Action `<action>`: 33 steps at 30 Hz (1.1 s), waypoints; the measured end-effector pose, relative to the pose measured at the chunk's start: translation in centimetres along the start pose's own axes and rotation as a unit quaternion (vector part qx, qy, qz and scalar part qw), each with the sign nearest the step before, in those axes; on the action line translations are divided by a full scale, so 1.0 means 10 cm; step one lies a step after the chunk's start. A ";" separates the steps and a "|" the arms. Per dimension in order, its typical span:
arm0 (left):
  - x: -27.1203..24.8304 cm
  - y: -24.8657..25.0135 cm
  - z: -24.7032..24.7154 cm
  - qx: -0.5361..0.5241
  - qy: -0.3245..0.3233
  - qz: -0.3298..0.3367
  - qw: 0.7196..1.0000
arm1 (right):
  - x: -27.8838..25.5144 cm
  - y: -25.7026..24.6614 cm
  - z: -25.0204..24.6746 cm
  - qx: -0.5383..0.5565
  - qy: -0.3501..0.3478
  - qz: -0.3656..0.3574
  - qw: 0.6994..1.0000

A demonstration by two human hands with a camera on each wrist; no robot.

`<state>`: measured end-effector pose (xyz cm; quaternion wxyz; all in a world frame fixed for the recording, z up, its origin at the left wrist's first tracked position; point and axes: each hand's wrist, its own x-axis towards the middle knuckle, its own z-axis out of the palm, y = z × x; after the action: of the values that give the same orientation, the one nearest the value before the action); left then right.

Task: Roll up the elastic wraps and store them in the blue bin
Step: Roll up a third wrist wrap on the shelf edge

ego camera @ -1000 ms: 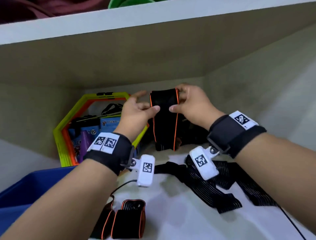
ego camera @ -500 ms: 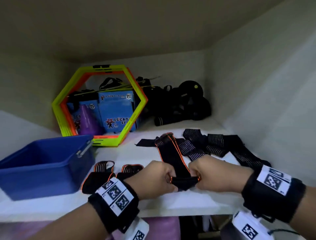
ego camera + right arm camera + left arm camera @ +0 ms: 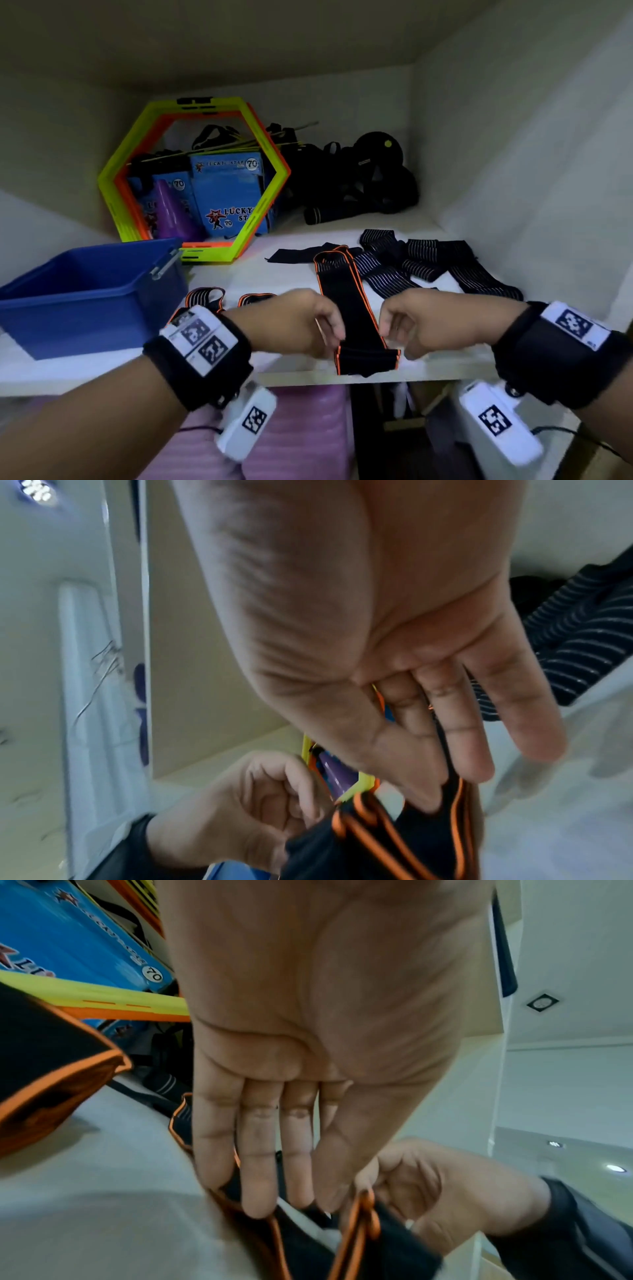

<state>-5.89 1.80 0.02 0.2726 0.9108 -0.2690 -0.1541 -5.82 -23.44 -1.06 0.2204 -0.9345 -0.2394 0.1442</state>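
A long black elastic wrap with orange edges (image 3: 344, 301) lies stretched from the back of the white shelf (image 3: 294, 270) to its front edge, its near end folded over. My left hand (image 3: 337, 337) pinches that folded end from the left and my right hand (image 3: 385, 334) pinches it from the right. The left wrist view has my left fingertips (image 3: 260, 1207) on the wrap's orange edge (image 3: 359, 1229). In the right wrist view, thumb and fingers (image 3: 472, 767) close on the wrap (image 3: 428, 829). The blue bin (image 3: 85, 294) stands open at the left. Two rolled wraps (image 3: 205, 298) lie beside it.
Several black wraps with white stripes (image 3: 424, 267) lie loose at the right of the shelf. A yellow and orange hexagon frame (image 3: 263, 219), blue boxes (image 3: 226, 192) and black gear (image 3: 370, 178) fill the back. Pink mats (image 3: 301, 428) sit under the shelf.
The hands have brought the orange-edged wrap down from in front of the shelf onto its surface. It now lies flat, with its near end folded at the front edge.
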 end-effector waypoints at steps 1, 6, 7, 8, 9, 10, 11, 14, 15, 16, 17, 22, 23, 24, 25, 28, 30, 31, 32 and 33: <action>0.06 0.00 -0.10 0.001 0.012 -0.005 1.000 | 0.06 0.06 -0.03 0.013 0.019 0.003 1.000; 0.46 -0.01 -0.64 0.081 0.098 -0.019 0.992 | 0.39 0.05 -0.02 -0.034 0.068 -0.009 0.997; 0.57 -0.02 -0.72 0.112 0.109 -0.023 0.987 | 0.43 0.00 0.00 -0.047 0.056 -0.010 0.997; 0.69 -0.05 -0.79 0.147 0.118 -0.027 0.982 | 0.46 -0.03 0.02 -0.058 0.042 -0.009 0.997; 0.82 -0.08 -0.84 0.183 0.127 -0.033 0.974 | 0.49 -0.07 0.04 -0.072 0.026 -0.002 0.997; 0.96 -0.13 -0.87 0.216 0.137 -0.041 0.966 | 0.51 -0.08 0.07 -0.088 0.015 0.005 0.996; 1.11 -0.19 -0.90 0.239 0.145 -0.052 0.959 | 0.53 -0.09 0.09 -0.102 0.011 0.013 0.995; 1.49 -0.33 -0.89 0.283 0.133 -0.091 0.945 | 0.56 -0.07 0.15 -0.122 0.019 0.020 0.992; 1.58 -0.37 -0.87 0.301 0.125 -0.104 0.940 | 0.56 -0.06 0.17 -0.123 0.022 0.021 0.992; 1.66 -0.40 -0.86 0.323 0.122 -0.113 0.932 | 0.56 -0.04 0.18 -0.117 0.025 0.022 0.993; 1.74 -0.43 -0.85 0.343 0.120 -0.127 0.923 | 0.56 -0.02 0.19 -0.109 0.027 0.028 0.993; 2.08 -0.61 -0.89 0.387 0.075 -0.162 0.905 | 0.57 0.06 0.24 -0.079 0.039 0.049 0.995; 2.10 -0.61 -0.89 0.383 0.067 -0.154 0.908 | 0.56 0.06 0.26 -0.074 0.044 0.048 0.995; 2.10 -0.58 -0.89 0.385 0.071 -0.143 0.909 | 0.55 0.07 0.27 -0.068 0.048 0.046 0.995; 2.09 -0.54 -0.88 0.370 0.081 -0.133 0.916 | 0.54 0.07 0.28 -0.061 0.050 0.046 0.996; 2.11 -0.50 -0.92 0.352 0.119 -0.115 0.921 | 0.50 0.07 0.30 -0.044 0.056 0.050 0.996; 2.11 -0.45 -0.99 0.333 0.132 -0.110 0.927 | 0.48 0.05 0.30 -0.038 0.063 0.055 0.996; 2.12 -0.45 -1.01 0.331 0.130 -0.113 0.928 | 0.47 0.05 0.31 -0.036 0.069 0.059 0.995; 2.13 -0.45 -1.03 0.333 0.131 -0.112 0.927 | 0.47 0.04 0.32 -0.036 0.078 0.060 0.995; 2.12 -0.46 -1.03 0.339 0.128 -0.115 0.925 | 0.46 0.04 0.34 -0.034 0.086 0.062 0.994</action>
<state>17.49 -2.85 2.82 -0.0397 0.9855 -0.1613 0.0335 -3.02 -20.26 -4.91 0.1989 -0.9634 -0.1660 0.0689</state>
